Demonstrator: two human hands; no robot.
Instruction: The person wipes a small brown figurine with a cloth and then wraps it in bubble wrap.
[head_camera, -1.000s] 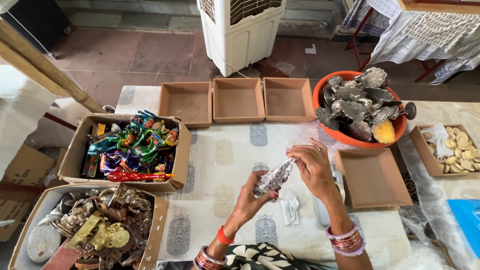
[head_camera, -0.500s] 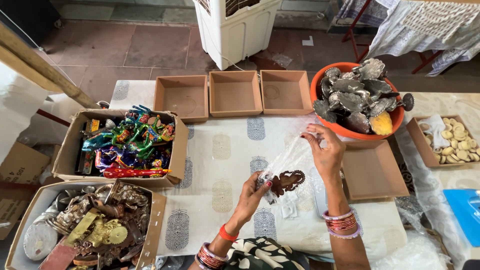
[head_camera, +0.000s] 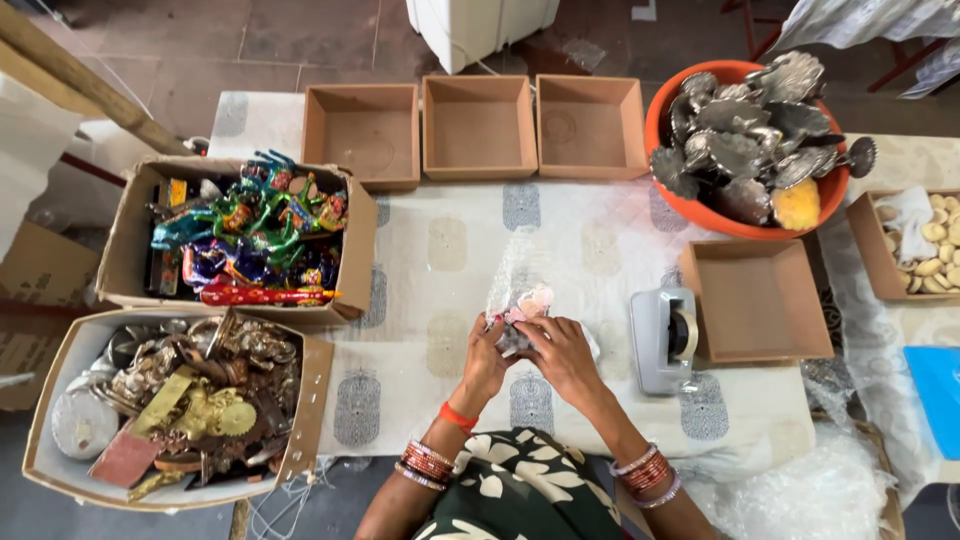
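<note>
Bubble wrap (head_camera: 515, 290) sits at the middle of the frame, over the counter (head_camera: 600, 240), around a small thing (too hidden to name). Left hand (head_camera: 487, 355) and right hand (head_camera: 560, 352) both pinch it tight. A loose grip could let the thing slide out and drop.

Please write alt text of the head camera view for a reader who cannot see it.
Both hands, left hand and right hand, hold a small item in bubble wrap over a patterned tablecloth. Around them: a tape dispenser, empty cardboard trays, and an orange bowl of metal pieces.
</note>
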